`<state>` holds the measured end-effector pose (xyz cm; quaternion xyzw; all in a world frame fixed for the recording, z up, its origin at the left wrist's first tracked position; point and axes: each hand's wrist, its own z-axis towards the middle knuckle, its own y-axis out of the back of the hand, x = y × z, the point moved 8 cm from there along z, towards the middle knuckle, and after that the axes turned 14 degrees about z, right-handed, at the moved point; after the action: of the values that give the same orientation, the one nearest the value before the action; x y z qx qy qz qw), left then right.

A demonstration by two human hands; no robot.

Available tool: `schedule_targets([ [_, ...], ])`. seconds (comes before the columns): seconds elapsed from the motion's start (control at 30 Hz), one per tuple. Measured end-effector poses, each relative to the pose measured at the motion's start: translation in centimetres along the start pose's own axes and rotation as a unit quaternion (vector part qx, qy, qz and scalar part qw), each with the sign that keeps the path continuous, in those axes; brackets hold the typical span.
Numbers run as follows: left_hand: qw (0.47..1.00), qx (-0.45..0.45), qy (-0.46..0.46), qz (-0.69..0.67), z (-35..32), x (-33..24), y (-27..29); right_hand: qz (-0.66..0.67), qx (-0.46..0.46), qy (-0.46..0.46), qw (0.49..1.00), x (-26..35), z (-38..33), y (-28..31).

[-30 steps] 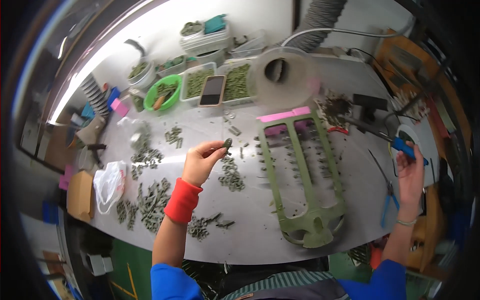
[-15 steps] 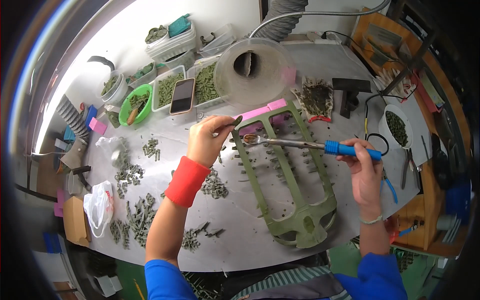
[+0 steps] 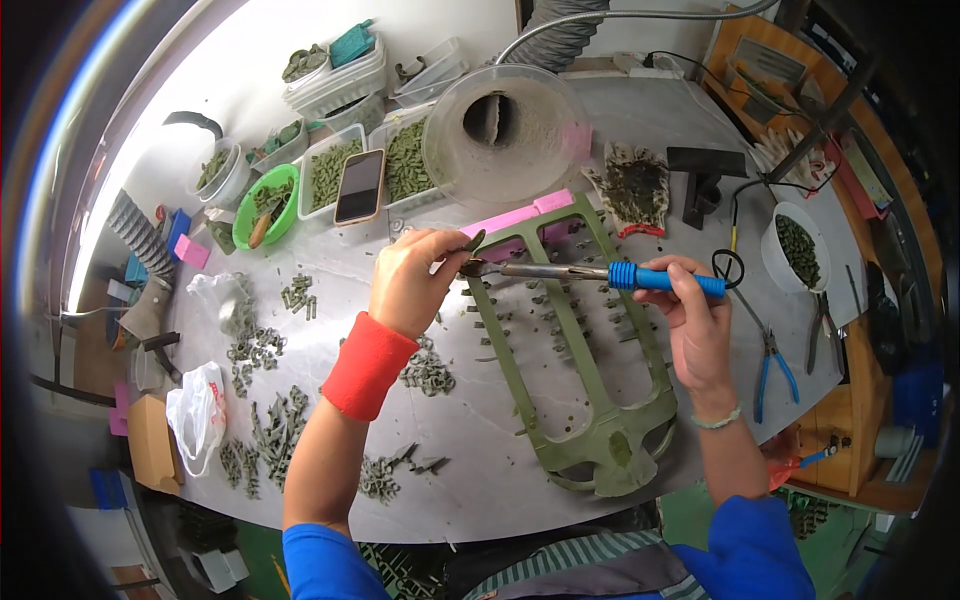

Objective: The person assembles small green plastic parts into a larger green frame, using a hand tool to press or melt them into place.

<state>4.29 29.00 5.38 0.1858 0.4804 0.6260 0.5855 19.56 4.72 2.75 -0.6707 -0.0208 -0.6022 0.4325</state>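
Observation:
My right hand (image 3: 690,330) is wrapped round the blue handle of a soldering iron (image 3: 560,270) with a long metal shaft. The iron points left, its tip right at my left fingertips; whether it touches what they hold I cannot tell. My left hand (image 3: 412,280), with a red wristband (image 3: 370,366) on its wrist, pinches a small dark green piece (image 3: 476,240). Below both hands lies a green frame (image 3: 598,375) with long parallel bars and a wider rounded near end. Its far end rests by a pink block (image 3: 515,222). Small green bits lie along the bars.
Piles of small green parts (image 3: 282,430) lie at left. Behind stand tubs of green pieces (image 3: 405,165), a phone (image 3: 360,187), a green bowl (image 3: 268,205) and a clear suction hood (image 3: 505,135). To the right are a stained glove (image 3: 635,190), blue-handled pliers (image 3: 774,372) and a white bowl (image 3: 795,248).
My right hand has moved left and slightly down, bringing the iron's tip from over the frame to my left fingertips. My left hand has shifted slightly left, still pinching the green piece.

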Motion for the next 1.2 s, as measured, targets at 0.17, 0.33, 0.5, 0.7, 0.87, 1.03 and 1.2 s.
schedule_targets([
  [0.17, 1.000, 0.015, 0.001, 0.002, 0.5, -0.4, -0.3, 0.009, 0.004, 0.010, 1.000, 0.1, 0.3, 0.0],
  [0.33, 0.999, 0.001, -0.026, 0.032, 0.6, -0.7, -0.2, -0.039, 0.003, 0.037, 0.999, 2.1, -0.2, 0.2],
  [0.5, 0.998, -0.010, -0.033, 0.052, -0.2, 0.5, 1.7, -0.013, -0.010, 0.011, 1.000, 2.2, -0.9, 0.3],
  [0.7, 0.966, 0.028, 0.258, -0.003, -8.2, 15.2, 8.1, -0.015, -0.022, 0.011, 1.000, 3.7, -1.7, 1.3],
  [0.87, 0.924, 0.157, 0.343, 0.066, -17.2, 17.5, 6.5, -0.012, -0.019, -0.009, 1.000, 3.1, -2.2, 0.7],
  [1.03, 0.971, 0.085, 0.118, 0.189, -16.8, 12.1, 4.7, -0.017, -0.029, -0.015, 0.999, 3.4, -2.6, 0.7],
  [1.2, 0.972, -0.032, 0.214, 0.094, -16.5, 14.1, 5.7, -0.006, -0.029, -0.013, 0.999, 3.6, -2.8, 0.6],
])
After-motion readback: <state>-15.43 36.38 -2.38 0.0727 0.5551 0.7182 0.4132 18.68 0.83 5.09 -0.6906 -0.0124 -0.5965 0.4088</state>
